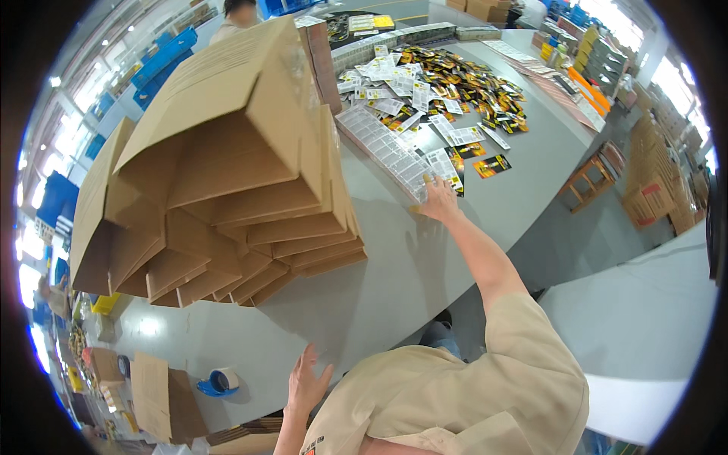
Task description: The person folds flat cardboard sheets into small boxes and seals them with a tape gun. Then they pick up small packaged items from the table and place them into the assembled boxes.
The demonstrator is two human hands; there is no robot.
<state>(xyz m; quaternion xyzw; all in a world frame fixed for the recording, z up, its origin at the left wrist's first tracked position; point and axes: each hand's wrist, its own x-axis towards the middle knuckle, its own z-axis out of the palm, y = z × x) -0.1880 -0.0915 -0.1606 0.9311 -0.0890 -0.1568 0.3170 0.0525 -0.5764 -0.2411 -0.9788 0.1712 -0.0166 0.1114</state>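
My right hand (438, 200) reaches out over the grey table, its fingers spread at the near end of a long row of packed white-backed cards (387, 152). The fingertips touch that end; I see nothing lifted in them. Beside the row lies a loose heap of black-and-orange and white blister cards (470, 83), with single black-and-orange cards (492, 166) nearest the hand. Low in front of my body, my left hand (307, 385) hangs by the table edge, fingers apart and holding nothing.
A big stack of open brown cardboard boxes (227, 152) fills the table's left side. A blue tape dispenser (220, 381) and an open carton (163, 398) are lower left. A wooden stool (595, 178) stands past the right edge. Another person (236, 19) is behind the boxes.
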